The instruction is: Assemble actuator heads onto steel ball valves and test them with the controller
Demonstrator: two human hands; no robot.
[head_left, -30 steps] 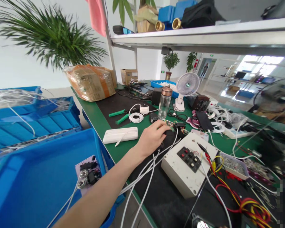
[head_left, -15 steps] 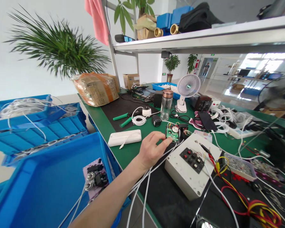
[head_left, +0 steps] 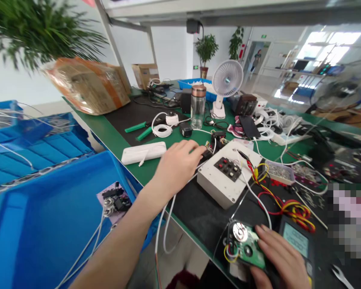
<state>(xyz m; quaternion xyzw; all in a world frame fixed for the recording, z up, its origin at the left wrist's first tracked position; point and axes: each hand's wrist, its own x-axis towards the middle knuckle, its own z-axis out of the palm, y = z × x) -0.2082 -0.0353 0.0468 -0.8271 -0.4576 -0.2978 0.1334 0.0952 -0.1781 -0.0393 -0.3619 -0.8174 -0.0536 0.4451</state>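
While your right hand (head_left: 284, 255) has the green circuit board (head_left: 254, 244) clasped between fingers and thumb, near the front edge of the worktop (head_left: 108, 132), your left hand (head_left: 180, 164) is stretched well away from it, fingertips at a dark wired unit (head_left: 207, 153). Whether those fingertips grip or only touch, I can't tell; they cover too much of it. Your board sits in a dark housing, a round silver part on its face, yellow wire (head_left: 227, 255) looping off one corner.

Right beside your right hand, there's a meter (head_left: 295, 239) with its screen facing up. Between your two hands stands the pale terminal box (head_left: 215, 184), with red and yellow leads (head_left: 291, 208) coiled to its right. White cables (head_left: 168, 224) hang off the edge below your left forearm, and a white oblong case (head_left: 144, 153) lies just beyond that wrist. Farther back, you've got green-handled pliers (head_left: 135, 127), a glass bottle (head_left: 197, 114) and a white fan (head_left: 228, 80); over on your left, a blue bin (head_left: 48, 224).
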